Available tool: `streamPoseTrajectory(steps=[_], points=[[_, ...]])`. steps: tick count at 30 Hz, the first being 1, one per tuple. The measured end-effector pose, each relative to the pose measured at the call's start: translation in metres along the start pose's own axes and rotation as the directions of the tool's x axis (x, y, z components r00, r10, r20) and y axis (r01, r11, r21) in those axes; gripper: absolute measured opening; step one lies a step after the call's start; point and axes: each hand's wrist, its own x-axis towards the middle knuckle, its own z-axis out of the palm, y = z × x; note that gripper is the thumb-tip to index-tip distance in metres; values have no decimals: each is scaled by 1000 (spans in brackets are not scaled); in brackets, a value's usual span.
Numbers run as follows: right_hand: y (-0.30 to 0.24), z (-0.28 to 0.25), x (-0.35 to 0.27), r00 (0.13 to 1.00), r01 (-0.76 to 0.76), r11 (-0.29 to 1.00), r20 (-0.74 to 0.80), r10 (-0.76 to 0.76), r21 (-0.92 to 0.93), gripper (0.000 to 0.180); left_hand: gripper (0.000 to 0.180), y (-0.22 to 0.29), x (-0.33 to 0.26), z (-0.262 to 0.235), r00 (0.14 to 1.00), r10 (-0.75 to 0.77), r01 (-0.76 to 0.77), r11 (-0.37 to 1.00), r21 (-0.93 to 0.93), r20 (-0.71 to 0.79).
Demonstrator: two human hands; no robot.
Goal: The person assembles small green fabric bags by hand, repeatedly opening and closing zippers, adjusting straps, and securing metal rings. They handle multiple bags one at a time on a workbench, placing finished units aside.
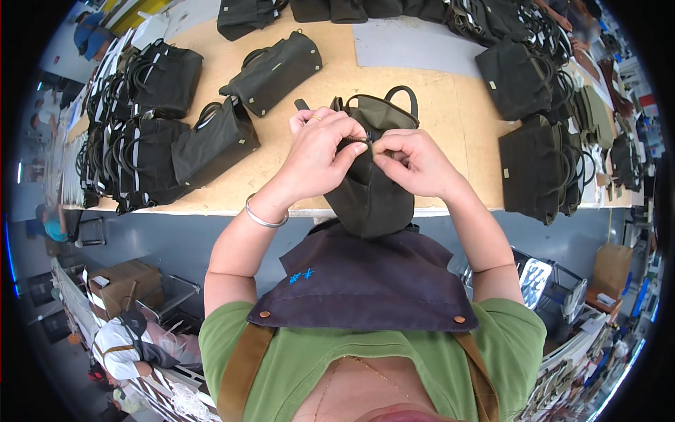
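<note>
A dark olive handbag (373,193) stands end-on at the table's near edge, its top gaping and one loop handle (403,105) standing up behind. My left hand (322,151) is closed on the bag's top edge, thumb and fingers pinching beside a short stretch of zipper (357,139) with metal-coloured teeth. Close by on the right, my right hand (413,162) pinches the same edge at the zipper. Whatever small part lies between its fingertips is hidden. A dark strap end (301,105) sticks out beyond my left fingers.
Two similar bags (274,74) (216,141) lie left on the tan table (450,105). Rows of dark bags (158,151) fill the left end, more (538,165) stand at right, others (246,17) along the far side. A grey sheet (422,46) covers part of the tabletop. Other people work around.
</note>
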Motion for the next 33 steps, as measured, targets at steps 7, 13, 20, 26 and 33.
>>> streamPoseTrajectory(steps=[7,13,20,26,33], points=[[-5,1,-3,971,-238,959,61,231,154,12,8,-1,0,2,999,46,-44,997,-68,26],[-9,-6,-2,949,-301,935,158,274,187,12,7,-5,0,0,995,74,-67,991,-112,60],[9,-7,-1,964,-255,910,163,212,325,14,7,-9,3,-9,991,49,-38,996,-84,127],[-3,-10,2,941,-316,919,202,272,235,10,5,-3,0,-7,994,55,-50,997,-55,96],[-8,-11,2,940,-305,936,213,266,175,11,4,-3,0,-6,994,69,-66,997,-40,86]])
